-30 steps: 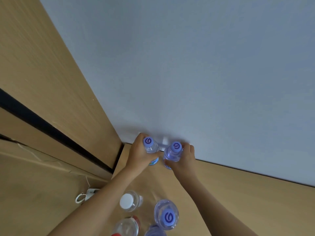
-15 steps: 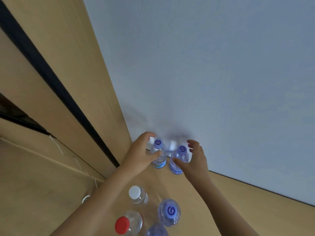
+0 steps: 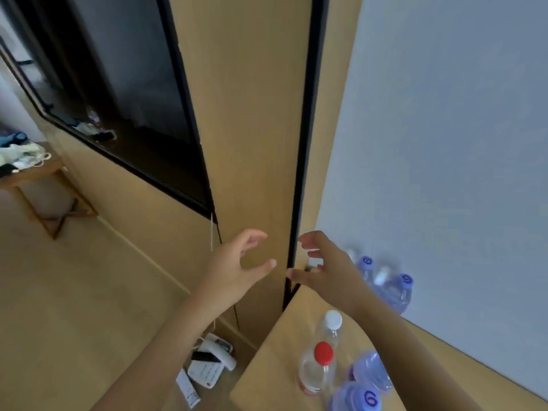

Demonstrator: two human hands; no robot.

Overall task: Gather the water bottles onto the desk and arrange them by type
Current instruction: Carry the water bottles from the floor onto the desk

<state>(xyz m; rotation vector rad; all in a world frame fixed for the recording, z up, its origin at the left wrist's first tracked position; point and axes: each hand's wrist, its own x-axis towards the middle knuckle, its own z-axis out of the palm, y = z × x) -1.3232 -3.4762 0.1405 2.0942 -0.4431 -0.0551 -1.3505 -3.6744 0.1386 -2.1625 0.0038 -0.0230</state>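
Two small bottles with purple caps [image 3: 398, 287] stand side by side on the wooden desk [image 3: 275, 354], against the pale wall. Nearer me on the desk stand a white-capped bottle [image 3: 331, 324], a red-capped bottle [image 3: 318, 367] and two more purple-capped bottles [image 3: 360, 393]. My left hand [image 3: 234, 271] hovers off the desk's left edge, fingers spread and empty. My right hand [image 3: 324, 269] hovers over the desk's back left corner, fingers spread, holding nothing, just left of the two small bottles.
A white telephone [image 3: 212, 364] and a card lie on the floor beside the desk. A wooden panel with a black strip [image 3: 304, 143] rises behind the desk corner. A dark screen [image 3: 127, 99] hangs to the left; a wooden bench with clothes [image 3: 26, 167] stands far left.
Both hands have let go of the two small purple-capped bottles and drawn away to the left. The view has swung left, showing the floor and the dark screen.
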